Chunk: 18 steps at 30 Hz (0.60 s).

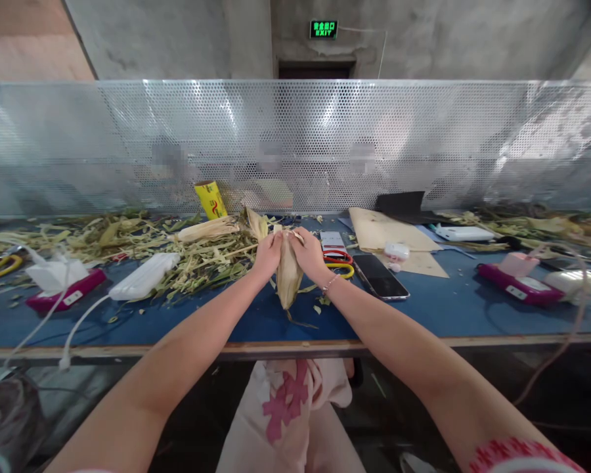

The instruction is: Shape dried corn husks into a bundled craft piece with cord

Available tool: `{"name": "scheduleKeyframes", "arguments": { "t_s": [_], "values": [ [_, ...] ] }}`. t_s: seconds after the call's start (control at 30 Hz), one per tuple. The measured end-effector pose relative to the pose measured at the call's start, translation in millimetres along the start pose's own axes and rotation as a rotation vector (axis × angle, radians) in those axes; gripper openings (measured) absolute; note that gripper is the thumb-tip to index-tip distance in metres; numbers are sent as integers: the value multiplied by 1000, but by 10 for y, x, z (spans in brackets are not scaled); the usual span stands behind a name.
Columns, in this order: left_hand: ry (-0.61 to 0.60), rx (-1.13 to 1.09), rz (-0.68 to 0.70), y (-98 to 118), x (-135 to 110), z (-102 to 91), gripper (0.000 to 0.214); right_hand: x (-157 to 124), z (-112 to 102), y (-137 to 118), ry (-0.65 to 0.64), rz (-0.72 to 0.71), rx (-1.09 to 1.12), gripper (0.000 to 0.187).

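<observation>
A dried corn husk hangs between my hands above the blue tabletop, its pointed end toward me. My left hand is closed on the husk's upper left side. The fingers of my right hand pinch its upper right edge. A thin strand trails from the tip. Just left of my left hand lies a heap of dry husk strips, with a pale bundle of husk on top. Close by my right hand are red and yellow loop handles, probably of scissors.
A dark phone lies to the right, near brown paper sheets. On the left are a white power bank and a purple socket block; another purple block is at right. A perforated metal screen closes the far side.
</observation>
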<state>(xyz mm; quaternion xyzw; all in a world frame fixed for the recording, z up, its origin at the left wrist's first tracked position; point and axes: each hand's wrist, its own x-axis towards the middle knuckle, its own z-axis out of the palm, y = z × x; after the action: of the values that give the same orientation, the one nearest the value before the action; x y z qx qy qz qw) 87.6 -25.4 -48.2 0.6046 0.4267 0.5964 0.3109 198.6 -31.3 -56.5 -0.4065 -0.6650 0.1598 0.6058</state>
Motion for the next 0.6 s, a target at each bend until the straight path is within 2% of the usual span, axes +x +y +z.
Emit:
{"name": "scheduleKeyframes", "arguments": {
  "t_s": [0.2, 0.43, 0.53, 0.6],
  "values": [
    [42, -68, -132, -66, 28, 13, 31, -2, 18, -3, -6, -77, -16, 20],
    [83, -32, -166, -21, 49, -63, 35, -20, -39, -107, 4, -156, 38, 20],
    [99, -33, -165, -19, 69, -97, 36, -13, -18, -95, -7, -52, 127, 18],
    [134, -17, -156, -32, 92, -118, 34, -10, 29, -54, -25, 115, 255, 23]
  ]
}}
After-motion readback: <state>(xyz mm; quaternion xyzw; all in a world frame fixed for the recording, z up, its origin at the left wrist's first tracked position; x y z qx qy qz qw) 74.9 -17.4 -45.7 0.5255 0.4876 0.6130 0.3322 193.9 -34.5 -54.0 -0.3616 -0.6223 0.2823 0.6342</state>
